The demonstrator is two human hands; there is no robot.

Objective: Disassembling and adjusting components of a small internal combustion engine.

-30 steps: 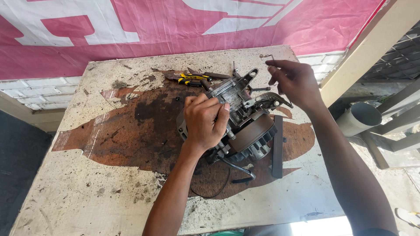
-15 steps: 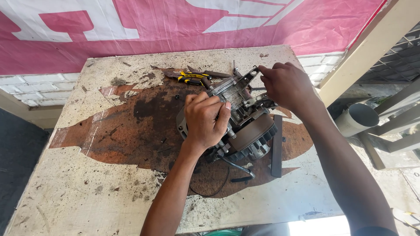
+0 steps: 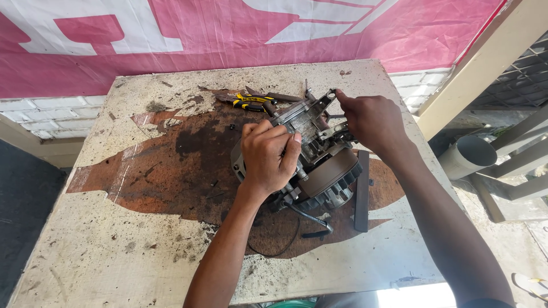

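plainly, the left hand [image 3: 268, 157] clamps the small engine [image 3: 311, 154] near the table's [image 3: 114, 251] far edge; the right hand [image 3: 371, 122] pinches its bracket [image 3: 325, 101]. greasy metal could slip, pinching fingers.

Stained worn table [image 3: 114, 251], pink-white banner [image 3: 171, 40] over white brick wall [image 3: 51, 111], daylight

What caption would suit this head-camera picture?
Left hand steadies a small engine on a stained table while right hand pinches its top bracket.
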